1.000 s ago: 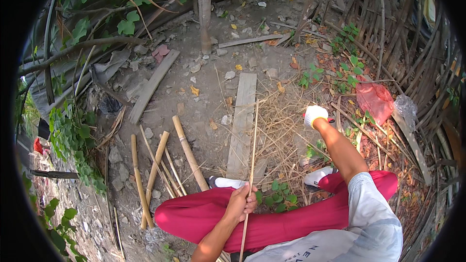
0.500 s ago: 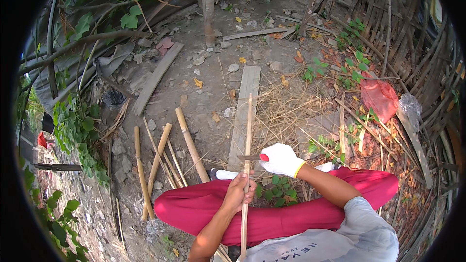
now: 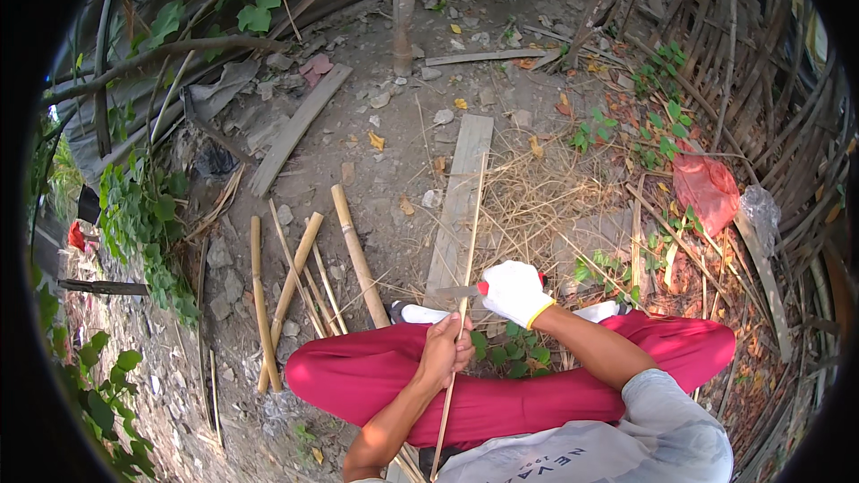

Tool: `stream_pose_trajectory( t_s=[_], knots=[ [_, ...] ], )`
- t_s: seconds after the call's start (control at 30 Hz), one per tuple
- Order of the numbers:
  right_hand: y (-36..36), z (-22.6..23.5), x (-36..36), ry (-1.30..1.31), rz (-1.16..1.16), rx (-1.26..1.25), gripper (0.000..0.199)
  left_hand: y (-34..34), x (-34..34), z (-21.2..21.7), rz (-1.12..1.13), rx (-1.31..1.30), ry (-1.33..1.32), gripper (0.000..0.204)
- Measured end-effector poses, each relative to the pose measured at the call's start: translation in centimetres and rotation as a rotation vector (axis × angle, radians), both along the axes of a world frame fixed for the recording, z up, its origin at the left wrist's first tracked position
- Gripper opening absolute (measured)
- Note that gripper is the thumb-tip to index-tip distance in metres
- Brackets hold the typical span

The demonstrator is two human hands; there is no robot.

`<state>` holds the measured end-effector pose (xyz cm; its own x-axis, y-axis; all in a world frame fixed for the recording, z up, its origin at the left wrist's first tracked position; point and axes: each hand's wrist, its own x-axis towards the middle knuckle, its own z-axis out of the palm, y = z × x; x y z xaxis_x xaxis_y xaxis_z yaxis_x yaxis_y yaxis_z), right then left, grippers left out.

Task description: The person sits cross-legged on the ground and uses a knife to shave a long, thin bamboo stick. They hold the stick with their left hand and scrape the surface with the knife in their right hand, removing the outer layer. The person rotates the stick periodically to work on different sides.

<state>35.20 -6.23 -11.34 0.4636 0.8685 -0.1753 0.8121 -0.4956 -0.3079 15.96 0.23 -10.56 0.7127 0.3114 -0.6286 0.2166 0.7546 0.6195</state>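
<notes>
While our left hand (image 3: 445, 349) wraps its fingers around the strip (image 3: 476, 224), the knife (image 3: 453, 292) lies across it just beyond that grip. The strip is long, thin and pale; it runs from our lap up between our legs, its far end over the board (image 3: 463, 174). Our right hand (image 3: 512, 295), in a white glove, is clenched on the knife's red handle. At this size we cannot tell whether the edge bites into the strip or only rests on it.

As for how far along we are, the strip already looks narrow and fairly straight, so we judge the splitting done and the work in hand to be thinning or smoothing. Its surface is too small to read, so we cannot say how much paring is left; with the blade on it, we take it as unfinished.

Just right of the board, a loose heap of shavings (image 3: 541, 188) suggests that plenty of paring is done. To our left lie thicker poles (image 3: 358, 255), which look round and whole, and thinner sticks (image 3: 324, 286) among them; if these are stock for the same work, much remains. Farther out, a red bag (image 3: 704, 183) lies near the fence (image 3: 734, 63).
</notes>
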Motion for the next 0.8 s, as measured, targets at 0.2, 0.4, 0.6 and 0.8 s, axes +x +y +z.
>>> stream_pose_trajectory(
  t_s=[0.2,0.4,0.6,0.8],
  knots=[
    [1.2,-1.6,3.1,-0.031,-0.106,0.043,0.020,-0.3,-0.5,-0.2,-0.057,0.006,0.027,0.027],
    [1.1,-3.1,10.3,-0.053,-0.375,0.070,0.028,-1.7,-1.7,0.5,-0.193,0.009,0.065,0.026],
    [2.3,-0.2,16.0,-0.116,-0.424,-0.118,0.028,-1.3,-1.0,-0.6,-0.192,-0.072,0.062,0.027],
    [4.1,-3.0,22.3,-0.197,-0.554,-0.100,0.028,-1.3,-1.5,0.8,-0.202,-0.028,0.072,0.027]
  ],
)
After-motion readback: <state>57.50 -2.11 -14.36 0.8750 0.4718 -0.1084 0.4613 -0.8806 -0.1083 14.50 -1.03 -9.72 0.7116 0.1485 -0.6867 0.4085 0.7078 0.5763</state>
